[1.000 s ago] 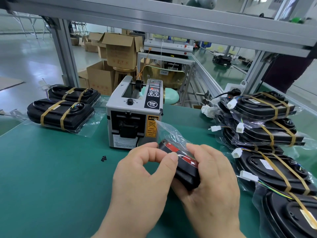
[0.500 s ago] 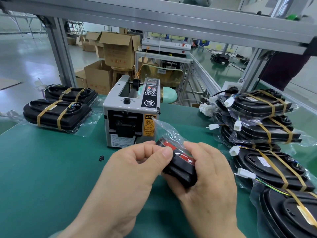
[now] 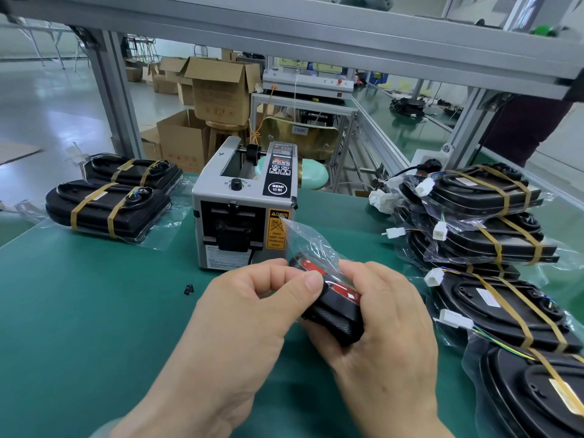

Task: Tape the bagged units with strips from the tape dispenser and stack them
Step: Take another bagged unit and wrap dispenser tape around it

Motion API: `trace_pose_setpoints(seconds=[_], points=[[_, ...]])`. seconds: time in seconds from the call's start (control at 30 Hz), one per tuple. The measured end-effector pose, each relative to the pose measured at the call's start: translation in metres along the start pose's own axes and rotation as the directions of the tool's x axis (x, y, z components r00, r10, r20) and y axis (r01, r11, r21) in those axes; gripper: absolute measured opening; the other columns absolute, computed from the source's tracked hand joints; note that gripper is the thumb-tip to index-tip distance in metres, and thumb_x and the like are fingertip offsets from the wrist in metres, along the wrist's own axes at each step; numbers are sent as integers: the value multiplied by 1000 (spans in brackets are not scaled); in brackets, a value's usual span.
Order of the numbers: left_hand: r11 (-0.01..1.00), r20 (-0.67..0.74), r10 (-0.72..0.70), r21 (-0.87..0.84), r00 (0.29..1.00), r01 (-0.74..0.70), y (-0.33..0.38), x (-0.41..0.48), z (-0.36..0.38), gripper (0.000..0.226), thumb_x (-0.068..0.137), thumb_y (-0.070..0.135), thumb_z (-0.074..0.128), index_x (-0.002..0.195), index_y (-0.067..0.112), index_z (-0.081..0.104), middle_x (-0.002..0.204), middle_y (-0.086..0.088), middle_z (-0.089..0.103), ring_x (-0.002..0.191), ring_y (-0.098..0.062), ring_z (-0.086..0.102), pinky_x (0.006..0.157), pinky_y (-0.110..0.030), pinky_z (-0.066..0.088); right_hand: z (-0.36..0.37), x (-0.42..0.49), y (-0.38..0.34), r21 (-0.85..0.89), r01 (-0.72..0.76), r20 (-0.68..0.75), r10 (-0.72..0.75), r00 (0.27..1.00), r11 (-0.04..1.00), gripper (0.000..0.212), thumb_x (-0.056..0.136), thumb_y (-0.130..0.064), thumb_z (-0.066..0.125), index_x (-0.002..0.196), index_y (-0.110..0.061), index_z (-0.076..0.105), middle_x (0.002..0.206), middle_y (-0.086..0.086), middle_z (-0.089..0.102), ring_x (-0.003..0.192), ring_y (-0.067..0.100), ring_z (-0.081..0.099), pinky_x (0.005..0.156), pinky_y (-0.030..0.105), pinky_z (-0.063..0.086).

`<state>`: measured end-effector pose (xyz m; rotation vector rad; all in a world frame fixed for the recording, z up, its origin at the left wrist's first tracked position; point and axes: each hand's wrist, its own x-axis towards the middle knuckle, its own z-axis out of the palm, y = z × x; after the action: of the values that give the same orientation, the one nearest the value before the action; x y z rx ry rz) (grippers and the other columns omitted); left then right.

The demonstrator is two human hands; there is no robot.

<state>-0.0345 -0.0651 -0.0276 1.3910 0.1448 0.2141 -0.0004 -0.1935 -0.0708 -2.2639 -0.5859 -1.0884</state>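
Observation:
A small black unit (image 3: pixel 331 314) with red patches sits in a clear plastic bag (image 3: pixel 308 238) whose loose end sticks up toward the grey tape dispenser (image 3: pixel 243 207). My left hand (image 3: pixel 249 317) pinches the bag's near top edge between thumb and fingers. My right hand (image 3: pixel 379 324) grips the unit from the right and below. Both hold it above the green mat, just in front of the dispenser's outlet. No tape strip shows at the outlet.
Two taped black bagged units (image 3: pixel 104 207) lie at the back left. A pile of several taped units with white connectors (image 3: pixel 493 248) fills the right side. A tiny black piece (image 3: pixel 188 289) lies on the green mat (image 3: pixel 79 311). An aluminium frame beam (image 3: pixel 284 30) runs overhead.
Both hands keep their hold on the bagged unit and have barely shifted; the left thumb has slid slightly along the bag's edge.

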Motion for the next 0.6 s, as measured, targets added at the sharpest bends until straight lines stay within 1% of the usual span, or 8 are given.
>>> trace_pose_setpoints(seconds=[0.1, 0.2, 0.23, 0.27, 0.33, 0.47, 0.53, 0.6], points=[[999, -40, -1, 32, 999, 3, -2, -1, 0, 39, 43, 54, 68, 65, 22, 75, 99, 13, 72, 97, 25, 51, 83, -15, 31, 0, 0, -1, -2, 9, -14, -9, 1000, 1000, 53, 77, -51, 63, 116, -20, 47, 104, 12, 65, 86, 34, 62, 71, 43, 51], [996, -62, 11, 91, 998, -5, -6, -2, 1, 29, 52, 48, 85, 65, 24, 74, 103, 10, 72, 102, 24, 50, 95, -22, 34, 0, 0, -2, -5, 8, -16, -8, 1000, 1000, 52, 77, -51, 61, 116, -20, 47, 105, 12, 65, 86, 33, 62, 72, 42, 51], [994, -74, 18, 111, 997, -10, -8, -2, 1, 25, 54, 46, 84, 65, 25, 74, 103, 11, 72, 104, 23, 49, 98, -25, 35, 0, 0, -2, -5, 6, -14, -6, 1000, 1000, 51, 77, -51, 61, 116, -20, 47, 105, 12, 65, 86, 33, 62, 72, 42, 50], [992, -86, 25, 124, 996, -15, -9, -1, 1, 22, 56, 46, 76, 66, 27, 74, 104, 12, 71, 106, 23, 49, 100, -26, 35, 0, 0, -2, -6, 6, -14, -6, 1000, 1000, 52, 77, -50, 61, 116, -20, 48, 105, 12, 65, 86, 33, 62, 72, 42, 50], [990, -105, 45, 137, 993, -31, -12, -1, 2, 21, 56, 46, 70, 67, 28, 74, 103, 14, 71, 107, 22, 49, 100, -26, 35, 0, 0, -2, -8, 7, -18, -7, 1000, 1000, 52, 77, -50, 61, 116, -20, 48, 105, 12, 64, 86, 33, 62, 72, 42, 50], [989, -133, 74, 137, 988, -55, -12, -3, 4, 18, 57, 45, 70, 66, 29, 74, 97, 22, 70, 106, 19, 52, 96, -23, 36, 0, 0, -2, -3, 8, -19, -8, 1000, 1000, 51, 77, -50, 61, 116, -20, 48, 104, 12, 64, 86, 33, 62, 71, 43, 51], [983, -152, 94, 173, 984, -67, -14, -4, 5, 19, 61, 50, 76, 66, 32, 73, 103, 22, 67, 108, 13, 54, 96, -23, 36, 0, -1, -2, -7, 9, -21, -9, 1000, 1000, 51, 77, -50, 61, 116, -19, 47, 105, 13, 65, 87, 34, 63, 72, 43, 52], [976, -170, 113, 203, 979, -77, -15, -4, 6, 16, 63, 48, 76, 67, 34, 73, 108, 22, 65, 108, 11, 54, 94, -21, 36, 0, -1, -2, -11, 8, -22, -9, 1000, 1000, 51, 77, -49, 61, 116, -19, 47, 105, 13, 65, 88, 34, 63, 73, 43, 52]])
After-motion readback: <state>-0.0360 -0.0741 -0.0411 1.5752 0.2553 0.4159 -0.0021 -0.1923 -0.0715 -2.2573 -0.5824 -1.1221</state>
